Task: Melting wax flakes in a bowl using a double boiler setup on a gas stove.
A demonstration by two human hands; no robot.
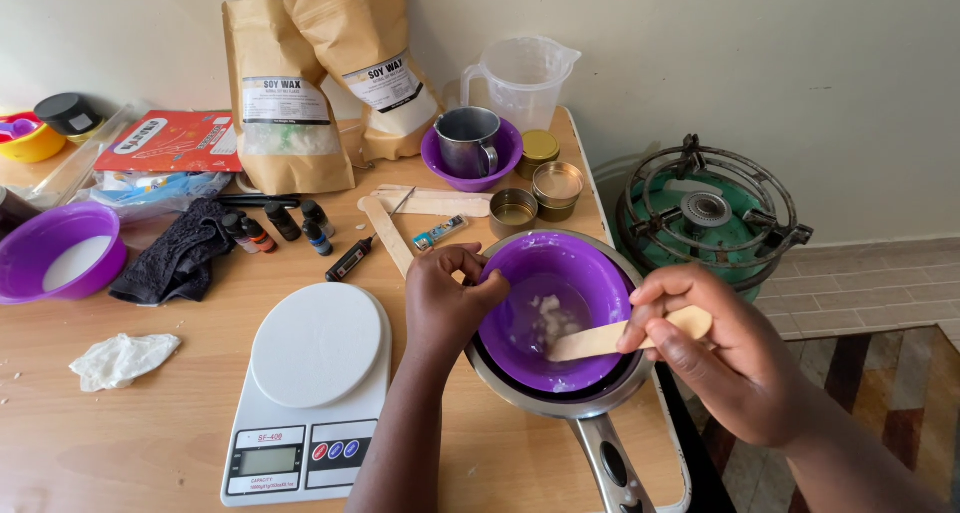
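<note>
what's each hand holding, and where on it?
Right hand pinches the wooden stick near its outer end. Left hand grips the purple bowl by its near-left rim.

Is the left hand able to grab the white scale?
Probably yes. The left hand grips the purple bowl, but the scale lies right beside its forearm with nothing between them.

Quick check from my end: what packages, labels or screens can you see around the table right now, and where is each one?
Two brown paper pouches with white labels, standing against the wall at the back.
Flat red packet with white print, lying back left.
White kitchen scale with round platform, front centre beside the left hand; its small grey screen sits at the front edge, next to coloured buttons.
</note>
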